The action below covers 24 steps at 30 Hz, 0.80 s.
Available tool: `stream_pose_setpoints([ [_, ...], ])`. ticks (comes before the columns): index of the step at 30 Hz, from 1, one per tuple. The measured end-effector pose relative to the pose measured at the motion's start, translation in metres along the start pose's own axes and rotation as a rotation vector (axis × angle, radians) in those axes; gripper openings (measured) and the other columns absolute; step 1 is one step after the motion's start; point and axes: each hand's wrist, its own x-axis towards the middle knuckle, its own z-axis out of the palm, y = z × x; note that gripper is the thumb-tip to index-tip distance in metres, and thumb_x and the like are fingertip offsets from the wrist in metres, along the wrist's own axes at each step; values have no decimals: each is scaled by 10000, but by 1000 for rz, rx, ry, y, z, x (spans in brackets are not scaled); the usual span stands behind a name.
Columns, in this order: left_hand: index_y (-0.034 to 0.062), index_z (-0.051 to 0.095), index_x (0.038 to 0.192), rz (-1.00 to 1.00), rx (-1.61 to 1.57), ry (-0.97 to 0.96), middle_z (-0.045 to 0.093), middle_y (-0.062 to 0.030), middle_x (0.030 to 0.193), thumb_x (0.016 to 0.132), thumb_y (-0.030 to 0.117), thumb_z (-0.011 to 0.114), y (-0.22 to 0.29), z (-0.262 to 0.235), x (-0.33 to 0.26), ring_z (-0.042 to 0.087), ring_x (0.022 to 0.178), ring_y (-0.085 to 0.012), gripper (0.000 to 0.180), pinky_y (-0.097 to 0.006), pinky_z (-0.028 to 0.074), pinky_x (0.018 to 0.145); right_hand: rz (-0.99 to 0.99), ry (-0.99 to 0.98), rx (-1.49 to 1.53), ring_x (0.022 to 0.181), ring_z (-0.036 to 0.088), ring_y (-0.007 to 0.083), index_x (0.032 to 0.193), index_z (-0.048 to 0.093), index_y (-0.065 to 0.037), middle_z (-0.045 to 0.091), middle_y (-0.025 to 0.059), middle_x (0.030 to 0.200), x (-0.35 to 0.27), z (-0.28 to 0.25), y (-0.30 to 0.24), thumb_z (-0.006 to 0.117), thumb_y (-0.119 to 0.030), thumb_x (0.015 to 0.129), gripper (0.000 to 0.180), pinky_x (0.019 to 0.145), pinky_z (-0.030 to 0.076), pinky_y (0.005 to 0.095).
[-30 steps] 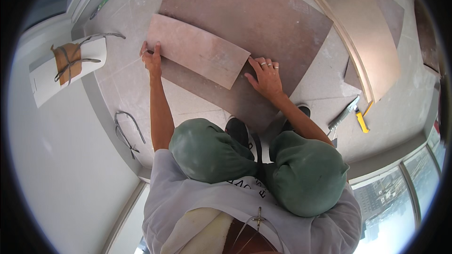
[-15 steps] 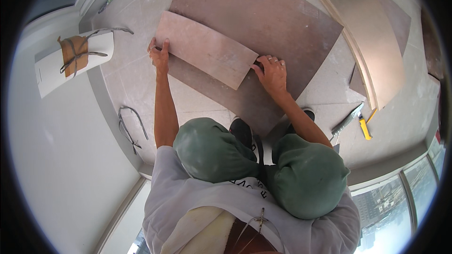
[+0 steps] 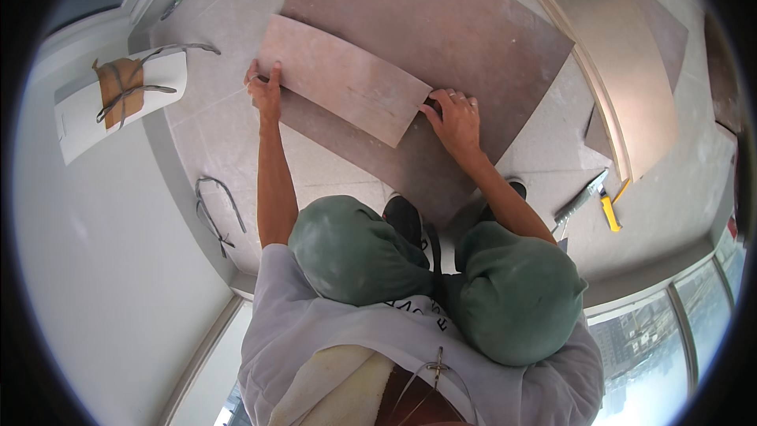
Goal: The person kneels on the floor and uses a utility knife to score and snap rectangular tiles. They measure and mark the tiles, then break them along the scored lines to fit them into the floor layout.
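A pinkish-tan rectangular board [image 3: 343,79] is held between my two hands above a larger brown sheet [image 3: 441,24] on the floor. My left hand [image 3: 266,88] grips its left end, thumb on top and the other fingers around the edge. At the right end, my right hand [image 3: 456,121] has its thumb and fingers closed on the corner; the fingertips are partly hidden. The board's near long edge lies roughly along the sheet's near edge. Whether the board touches the sheet all along cannot be made out.
To the right lie stacked long tan boards [image 3: 607,55], with a grey-handled tool [image 3: 582,197] and a yellow utility knife [image 3: 609,213] near their lower end. At left, a tied brown bundle [image 3: 122,93] rests on a white panel, and a grey strap [image 3: 229,197] lies on the floor.
Almost nothing differs. The board and my left hand appear very slightly higher and further left, along with a small shift of the whole view.
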Motion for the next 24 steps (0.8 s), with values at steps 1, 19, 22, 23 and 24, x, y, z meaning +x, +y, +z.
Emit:
stream_pose_setpoints([
  [1, 33, 459, 1464, -8, -8, -7, 405, -216, 1486, 852, 480, 768, 1, 1, -1, 426, 1366, -382, 819, -474, 366, 1134, -20, 24, -8, 854, 631, 260, 999, 654, -117, 649, 56, 852, 0, 2, 2, 732, -297, 868, 236, 801, 418, 402],
  [19, 33, 458, 1469, 34, -22, 15, 405, -210, 1493, 856, 468, 770, -4, 3, 1, 417, 1376, -386, 814, -474, 355, 1145, 53, -49, 21, 942, 632, 266, 1030, 661, -109, 671, 68, 931, 0, 0, -1, 720, -284, 868, 246, 858, 412, 424],
  [22, 35, 459, 1469, 10, -28, 11, 407, -208, 1491, 857, 467, 769, -4, 2, 1, 417, 1375, -387, 811, -475, 355, 1145, 45, -46, 12, 923, 630, 263, 1031, 655, -112, 661, 58, 907, 0, 0, -1, 722, -281, 867, 245, 852, 411, 423],
  [23, 36, 459, 1468, 5, -32, 9, 406, -208, 1492, 858, 468, 768, -2, 3, -1, 418, 1374, -387, 810, -476, 357, 1143, 39, -38, 7, 920, 630, 263, 1030, 654, -112, 660, 57, 904, 0, 1, 0, 722, -282, 867, 245, 849, 411, 422],
  [24, 37, 460, 1468, 1, -36, 7, 406, -209, 1492, 858, 469, 768, 0, 4, -2, 419, 1372, -387, 808, -476, 358, 1142, 33, -30, 2, 916, 629, 263, 1028, 654, -111, 660, 56, 901, -1, 2, 2, 722, -284, 868, 246, 847, 410, 421],
])
